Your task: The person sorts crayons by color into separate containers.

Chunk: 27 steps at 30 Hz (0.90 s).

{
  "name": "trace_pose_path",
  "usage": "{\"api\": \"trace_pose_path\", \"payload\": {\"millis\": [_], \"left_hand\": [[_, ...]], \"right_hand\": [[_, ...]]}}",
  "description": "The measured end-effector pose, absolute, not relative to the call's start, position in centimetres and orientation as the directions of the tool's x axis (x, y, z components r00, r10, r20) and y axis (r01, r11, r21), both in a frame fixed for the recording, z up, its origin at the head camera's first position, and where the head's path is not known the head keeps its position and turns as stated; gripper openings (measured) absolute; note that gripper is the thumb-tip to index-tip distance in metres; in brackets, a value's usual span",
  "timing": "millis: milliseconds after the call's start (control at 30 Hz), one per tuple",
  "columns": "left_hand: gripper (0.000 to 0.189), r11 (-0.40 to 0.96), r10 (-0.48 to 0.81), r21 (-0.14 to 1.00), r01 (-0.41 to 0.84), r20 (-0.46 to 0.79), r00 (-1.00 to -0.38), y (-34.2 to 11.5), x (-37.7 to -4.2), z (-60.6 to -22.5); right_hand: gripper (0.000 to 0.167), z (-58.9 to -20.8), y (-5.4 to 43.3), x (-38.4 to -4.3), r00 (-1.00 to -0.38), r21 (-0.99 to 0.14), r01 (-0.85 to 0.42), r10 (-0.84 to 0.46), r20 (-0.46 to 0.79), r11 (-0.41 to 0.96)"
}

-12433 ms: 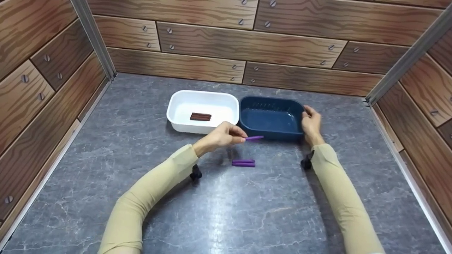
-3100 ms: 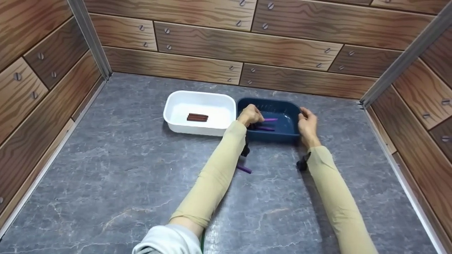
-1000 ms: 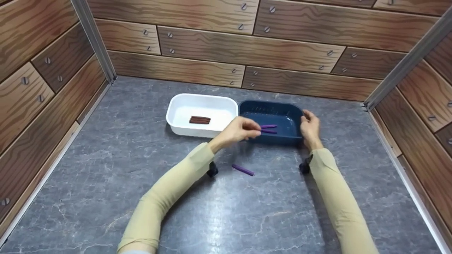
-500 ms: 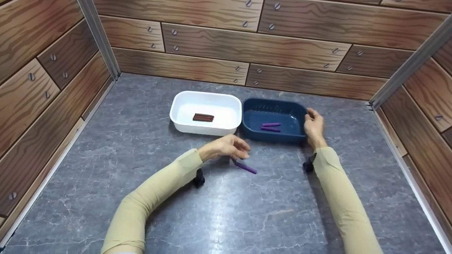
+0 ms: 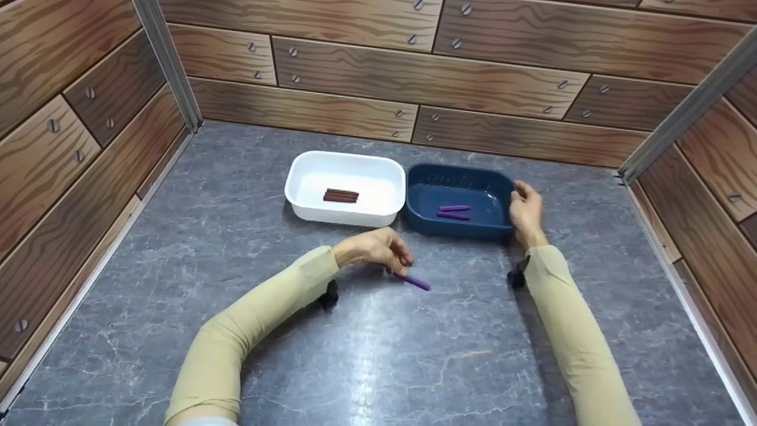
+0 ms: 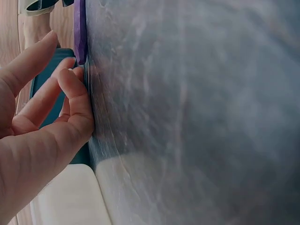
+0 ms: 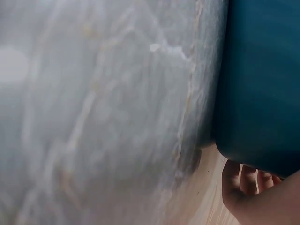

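On the tabletop lies a slim purple stick [image 5: 417, 283], its kind unclear, with a faceted, tapered end in the left wrist view. My left hand [image 5: 378, 248] is right over its left end, thumb and fingers spread apart. In the left wrist view the purple stick [image 6: 80, 33] sits just beyond the fingertips, with no pinch visible. My right hand [image 5: 526, 212] holds the right end of a dark blue container [image 5: 461, 229], its fingers bent against the end wall in the right wrist view. Two purple sticks [image 5: 453, 216] lie inside that container.
A white container [image 5: 346, 216] stands against the blue one's left side, with several dark brown sticks [image 5: 340, 196] lying together inside. Wood-patterned walls [image 5: 331, 100] enclose the grey marbled tabletop [image 5: 461, 355] at the back and both sides.
Two purple sticks have gone from the tabletop into the blue container. My left hand has come back from the container down to the remaining purple stick. My right hand stays at the container's end.
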<state>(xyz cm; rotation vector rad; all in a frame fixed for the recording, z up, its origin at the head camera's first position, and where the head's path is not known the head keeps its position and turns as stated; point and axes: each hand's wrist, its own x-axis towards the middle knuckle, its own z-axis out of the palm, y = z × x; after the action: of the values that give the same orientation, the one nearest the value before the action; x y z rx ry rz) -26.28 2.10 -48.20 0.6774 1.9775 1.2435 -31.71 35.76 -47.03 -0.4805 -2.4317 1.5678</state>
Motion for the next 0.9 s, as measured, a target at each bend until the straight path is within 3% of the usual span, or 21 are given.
{"api": "trace_pose_path", "payload": {"millis": [533, 733, 900], "left_hand": [[0.026, 0.486, 0.755, 0.851, 0.2, -0.293, -0.587, 2.7, -25.8, -48.1], [0.017, 0.553, 0.745, 0.764, 0.333, -0.274, -0.609, 3.0, -25.6, -48.0], [0.013, 0.583, 0.734, 0.725, 0.366, -0.276, -0.621, 3.0, -25.7, -47.8]], "right_hand": [[0.046, -47.1, 35.9, -31.4, -0.926, -0.913, 0.169, 0.377, -0.019, 0.37], [0.046, -47.0, 36.0, -31.5, -0.927, -0.913, 0.147, 0.375, 0.007, 0.381], [0.045, -47.0, 35.9, -31.8, -0.925, -0.911, 0.145, 0.379, 0.013, 0.385]]}}
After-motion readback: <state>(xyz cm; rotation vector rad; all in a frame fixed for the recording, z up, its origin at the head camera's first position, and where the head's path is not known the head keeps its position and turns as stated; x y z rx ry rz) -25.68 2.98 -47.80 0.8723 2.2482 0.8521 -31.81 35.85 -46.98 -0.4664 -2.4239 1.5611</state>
